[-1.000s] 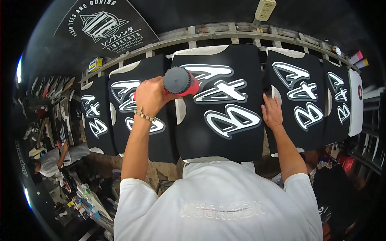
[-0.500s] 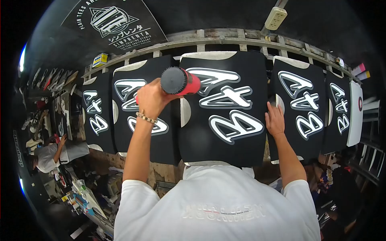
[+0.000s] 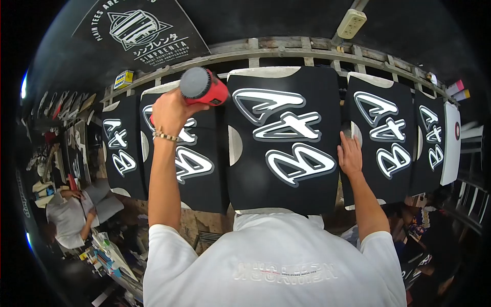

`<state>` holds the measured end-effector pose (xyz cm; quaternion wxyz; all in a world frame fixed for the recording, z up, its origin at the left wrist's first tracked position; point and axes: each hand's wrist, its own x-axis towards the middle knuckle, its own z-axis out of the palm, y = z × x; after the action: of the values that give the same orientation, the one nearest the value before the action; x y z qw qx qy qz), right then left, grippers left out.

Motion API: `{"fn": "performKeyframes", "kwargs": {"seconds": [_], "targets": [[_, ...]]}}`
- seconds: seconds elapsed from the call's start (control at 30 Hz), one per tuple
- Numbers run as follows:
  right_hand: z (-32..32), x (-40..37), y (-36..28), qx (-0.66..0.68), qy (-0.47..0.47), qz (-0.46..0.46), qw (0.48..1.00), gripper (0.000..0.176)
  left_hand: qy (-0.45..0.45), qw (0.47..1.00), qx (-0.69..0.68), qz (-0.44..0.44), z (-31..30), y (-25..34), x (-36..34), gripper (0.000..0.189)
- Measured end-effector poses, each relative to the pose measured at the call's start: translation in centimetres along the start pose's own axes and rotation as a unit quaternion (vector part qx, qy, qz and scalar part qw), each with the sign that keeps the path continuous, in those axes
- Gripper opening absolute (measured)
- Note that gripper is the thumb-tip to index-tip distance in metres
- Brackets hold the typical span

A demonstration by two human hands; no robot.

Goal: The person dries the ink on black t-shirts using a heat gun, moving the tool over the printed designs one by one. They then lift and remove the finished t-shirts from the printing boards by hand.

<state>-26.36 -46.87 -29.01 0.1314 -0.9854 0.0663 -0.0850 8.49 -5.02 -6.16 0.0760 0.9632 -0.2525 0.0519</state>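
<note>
My left hand (image 3: 171, 112) is closed around the handle of a red heat gun (image 3: 218, 94) with a black ridged rear cap. It is raised over the gap between the middle black T-shirt (image 3: 248, 187) and the one to its left (image 3: 207, 192). The gun hides part of the left shirt's print, and its nozzle is out of sight. My right hand (image 3: 350, 153) lies with fingers stretched out along the right edge of the middle shirt, beside another black T-shirt (image 3: 371, 189). Large white letters with grey outlines mark each shirt.
More printed black shirts lie on boards at the far left (image 3: 116, 184) and far right (image 3: 425, 181), near a white board (image 3: 450, 153). A wooden rail (image 3: 266, 52) runs behind them. A power strip (image 3: 352, 23) hangs above. Another person (image 3: 66, 220) works at the lower left.
My left hand and the heat gun have moved left, off the middle shirt's print. My right hand has stayed put. The other person at the left has shifted position.
</note>
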Motion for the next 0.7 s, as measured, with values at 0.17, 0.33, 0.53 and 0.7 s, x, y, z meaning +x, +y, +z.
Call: {"fn": "performKeyframes", "kwargs": {"seconds": [0.17,0.33,0.53,0.7], "targets": [[-0.4,0.1,-0.2,0.002,-0.006,0.009,1.0,0.058,-0.026,1.0,0.004,-0.001,0.0,-1.6,-0.1,0.054],[-0.4,0.2,-0.2,0.004,-0.003,0.007,1.0,0.058,0.006,1.0,-0.003,0.003,1.6,-0.7,1.4,0.055],[-0.9,0.2,-0.4,0.003,0.001,0.01,1.0,0.058,0.002,1.0,-0.023,0.017,2.6,1.4,3.3,0.058],[-0.9,0.4,-0.5,0.002,0.009,0.007,1.0,0.057,0.011,0.998,-0.055,0.033,3.5,3.5,4.5,0.058]]}}
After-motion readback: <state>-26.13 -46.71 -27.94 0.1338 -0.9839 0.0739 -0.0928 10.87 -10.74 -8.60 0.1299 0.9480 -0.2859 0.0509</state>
